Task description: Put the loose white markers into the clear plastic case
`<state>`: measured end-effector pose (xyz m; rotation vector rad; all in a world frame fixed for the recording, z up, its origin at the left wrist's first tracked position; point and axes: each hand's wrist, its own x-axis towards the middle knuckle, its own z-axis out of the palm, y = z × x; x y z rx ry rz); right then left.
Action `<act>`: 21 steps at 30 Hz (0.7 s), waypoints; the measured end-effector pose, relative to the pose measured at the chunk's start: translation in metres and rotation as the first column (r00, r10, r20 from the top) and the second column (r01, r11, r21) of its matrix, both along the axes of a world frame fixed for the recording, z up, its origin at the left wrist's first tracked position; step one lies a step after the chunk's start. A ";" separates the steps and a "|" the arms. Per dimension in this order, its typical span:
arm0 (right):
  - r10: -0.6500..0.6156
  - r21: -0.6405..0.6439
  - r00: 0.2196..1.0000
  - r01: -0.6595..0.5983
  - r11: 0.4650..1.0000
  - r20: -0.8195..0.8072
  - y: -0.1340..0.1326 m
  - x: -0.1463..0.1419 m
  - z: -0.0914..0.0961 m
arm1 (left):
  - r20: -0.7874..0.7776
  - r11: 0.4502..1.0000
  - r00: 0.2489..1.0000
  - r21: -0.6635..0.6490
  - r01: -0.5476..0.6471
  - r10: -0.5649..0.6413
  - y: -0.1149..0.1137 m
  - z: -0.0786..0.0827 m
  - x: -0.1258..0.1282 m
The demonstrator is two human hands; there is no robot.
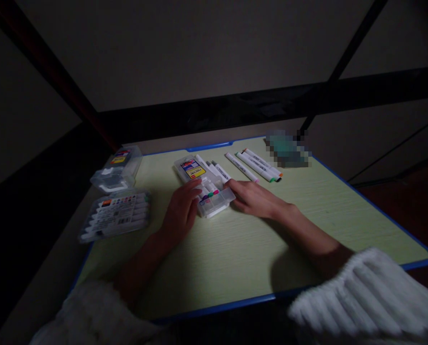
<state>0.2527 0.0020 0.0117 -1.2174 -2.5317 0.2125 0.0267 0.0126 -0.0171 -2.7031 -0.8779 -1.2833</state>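
A clear plastic marker case point(215, 207) lies on the table between my hands, its end flap open toward me. Inside it, several white markers show purple, green and pink ends. My left hand point(181, 206) has its fingers curled over the left side of the case. At the right side, my right hand point(251, 197) is closed at the corner of the flap, its fingertips partly hidden. White markers point(220, 171) lie along the far right side of the case, one ending near my right fingertips. A printed label point(193, 165) covers the far part of the case.
Several loose white markers point(259, 165) lie farther right. A pixelated greenish item point(287, 148) is at the far right corner. On the left are a second case point(118, 167) and a flat pack of markers point(116, 215). A blue edge point(235, 306) borders the pale green table point(329, 206).
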 end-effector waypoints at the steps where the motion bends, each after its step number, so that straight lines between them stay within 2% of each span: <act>1: 0.002 0.006 1.000 -0.002 1.000 0.007 0.000 0.000 0.000 | -0.003 1.000 1.000 -0.002 -0.001 0.001 0.000 0.000 0.000; 6: 0.000 0.025 0.999 -0.001 1.000 0.034 0.001 0.000 0.001 | 0.000 1.000 1.000 -0.011 0.004 -0.004 0.000 0.001 0.000; 21: -0.043 0.020 0.998 0.044 0.999 -0.041 0.001 0.000 -0.004 | 0.026 0.998 0.999 -0.058 0.021 -0.019 -0.001 0.001 -0.001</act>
